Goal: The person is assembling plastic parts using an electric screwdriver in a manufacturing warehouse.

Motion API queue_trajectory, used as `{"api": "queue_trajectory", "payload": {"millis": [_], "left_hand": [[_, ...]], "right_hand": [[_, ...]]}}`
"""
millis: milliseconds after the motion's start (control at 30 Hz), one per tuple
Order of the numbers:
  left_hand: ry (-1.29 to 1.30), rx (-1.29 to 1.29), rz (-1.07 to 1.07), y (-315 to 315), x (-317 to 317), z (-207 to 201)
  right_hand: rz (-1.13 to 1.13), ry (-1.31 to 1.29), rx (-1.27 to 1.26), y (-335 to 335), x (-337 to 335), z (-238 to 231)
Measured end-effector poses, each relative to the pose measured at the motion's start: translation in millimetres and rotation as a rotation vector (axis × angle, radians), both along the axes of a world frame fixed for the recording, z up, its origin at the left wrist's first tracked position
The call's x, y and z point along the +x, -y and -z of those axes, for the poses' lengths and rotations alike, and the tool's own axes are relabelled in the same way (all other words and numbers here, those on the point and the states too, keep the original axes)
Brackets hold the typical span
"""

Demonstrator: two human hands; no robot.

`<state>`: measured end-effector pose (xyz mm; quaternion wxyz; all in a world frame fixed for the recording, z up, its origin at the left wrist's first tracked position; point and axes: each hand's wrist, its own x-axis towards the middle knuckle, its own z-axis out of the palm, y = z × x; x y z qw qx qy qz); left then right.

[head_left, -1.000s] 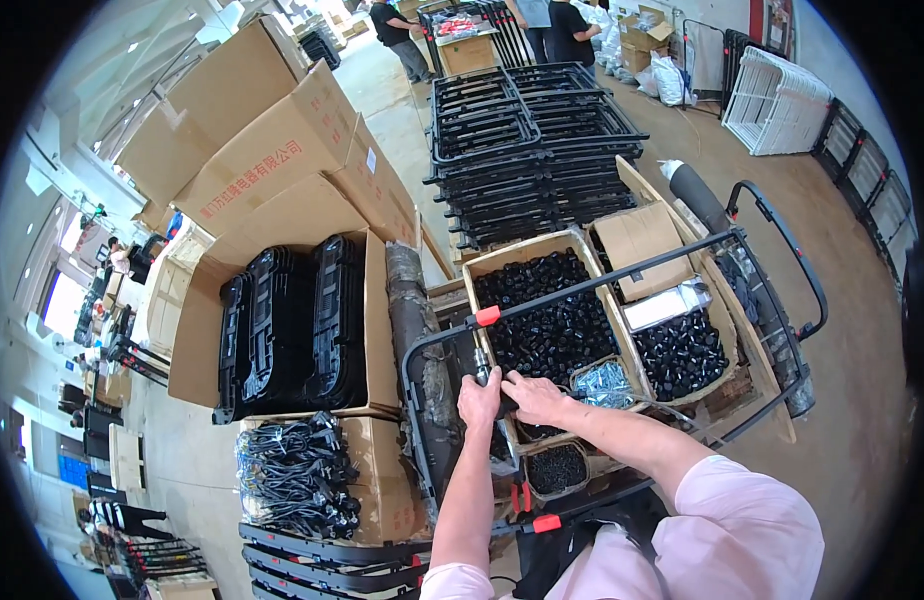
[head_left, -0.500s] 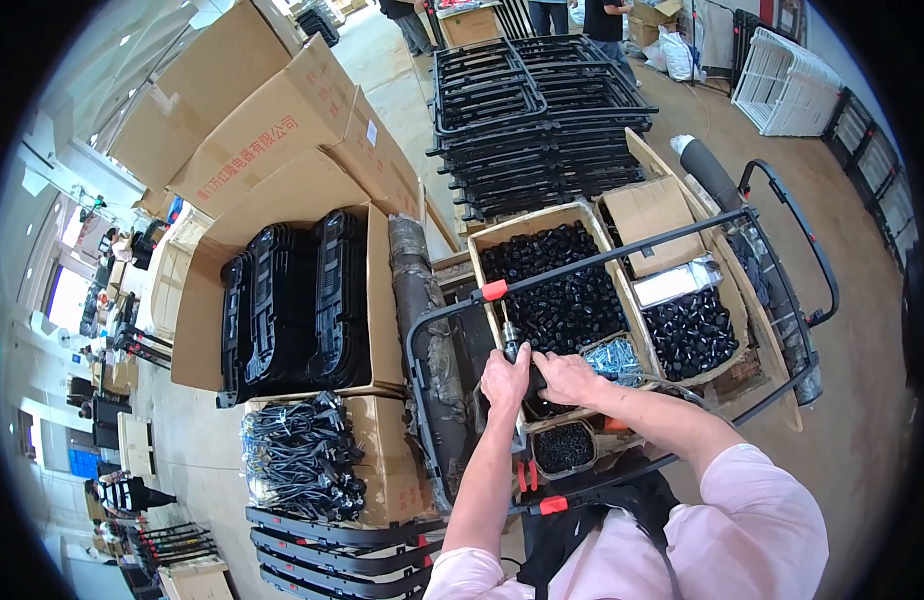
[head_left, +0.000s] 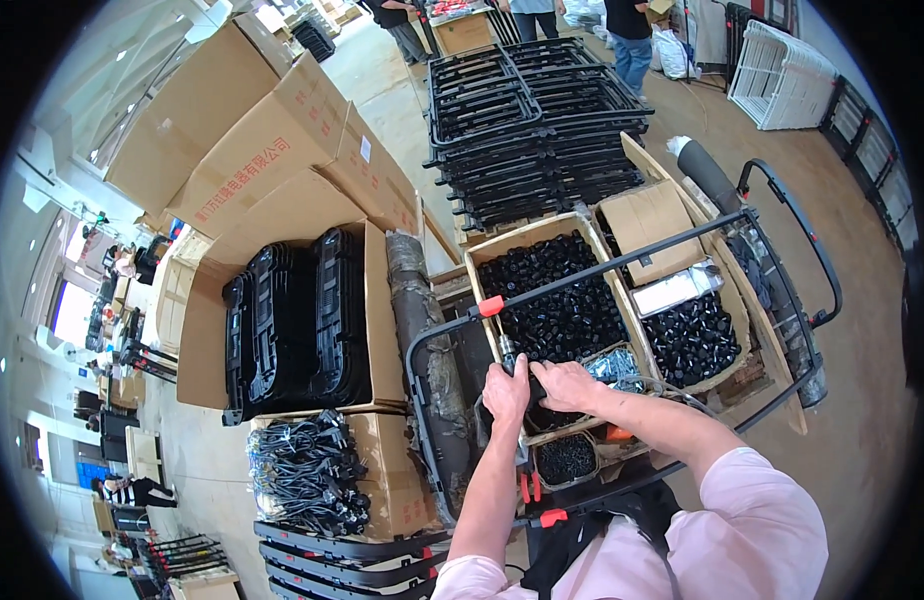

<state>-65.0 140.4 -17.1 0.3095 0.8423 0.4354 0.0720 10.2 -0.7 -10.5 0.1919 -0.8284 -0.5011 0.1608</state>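
Both my hands are closed around a dark power drill with a metal chuck. My left hand wraps its front part, behind the chuck. Close beside it, my right hand grips the black body, partly hidden by my fingers. The drill's tip points away from me, toward a red corner piece on a black tubular frame; whether it touches cannot be made out. The frame lies across parts boxes, and another red piece is on its near bar.
Beneath the frame are a box of black caps, silvery screws, small black parts and more black pieces. Leftward stand a carton of black plastic panels and bundled cables. Stacked black frames rise beyond; people stand behind them.
The whole view has shifted slightly, with the far stack and cartons appearing a little lower. Both hands stay on the drill near the same red corner piece.
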Motion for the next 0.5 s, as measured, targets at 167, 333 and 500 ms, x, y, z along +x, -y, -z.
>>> {"api": "queue_trajectory", "payload": {"millis": [167,333,500], "left_hand": [[-0.007,-0.010,-0.010,-1,5,2],[0.000,0.008,-0.004,-8,9,8],[-0.018,0.023,0.009,-9,15,9]], "right_hand": [[0.004,0.018,-0.004,0,3,3],[0.022,-0.021,0.045,-3,5,6],[0.044,-0.023,0.057,-3,9,6]]}}
